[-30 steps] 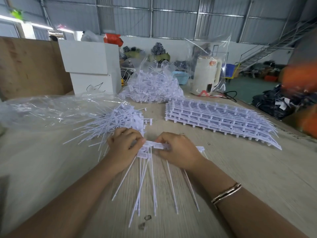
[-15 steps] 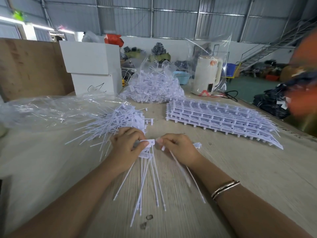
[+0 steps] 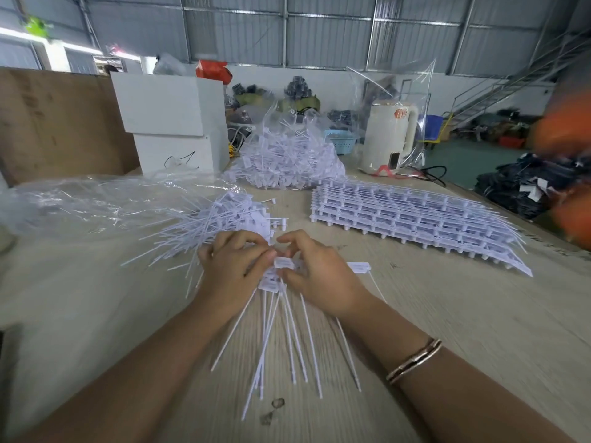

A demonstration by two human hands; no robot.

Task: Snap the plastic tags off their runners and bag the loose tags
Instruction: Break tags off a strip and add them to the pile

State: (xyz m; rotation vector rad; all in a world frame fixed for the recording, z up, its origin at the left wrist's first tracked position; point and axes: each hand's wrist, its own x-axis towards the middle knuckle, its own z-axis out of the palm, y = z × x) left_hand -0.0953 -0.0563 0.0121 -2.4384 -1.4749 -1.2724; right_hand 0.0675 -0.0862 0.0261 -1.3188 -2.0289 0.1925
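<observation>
My left hand (image 3: 235, 268) grips a bunch of white plastic tags (image 3: 276, 284) by their flat heads, their thin tails fanning toward me over the table. My right hand (image 3: 316, 273) pinches one tag head against that bunch, thumb and forefinger curled. One loose tag (image 3: 359, 267) lies just right of my right hand. A pile of loose tags (image 3: 224, 219) spills from an open clear bag (image 3: 96, 203) behind my left hand. A stack of tags on runners (image 3: 412, 215) lies at the right.
A full clear bag of tags (image 3: 287, 158) sits at the table's back centre. Behind it stand two white boxes (image 3: 172, 123), a wooden board (image 3: 54, 123) and a white kettle (image 3: 388, 139). A blurred orange shape (image 3: 569, 174) is at the right edge.
My right hand has moved left against the bunch in my left hand, bringing more tags together. The tails now fan out as one bundle below both hands.
</observation>
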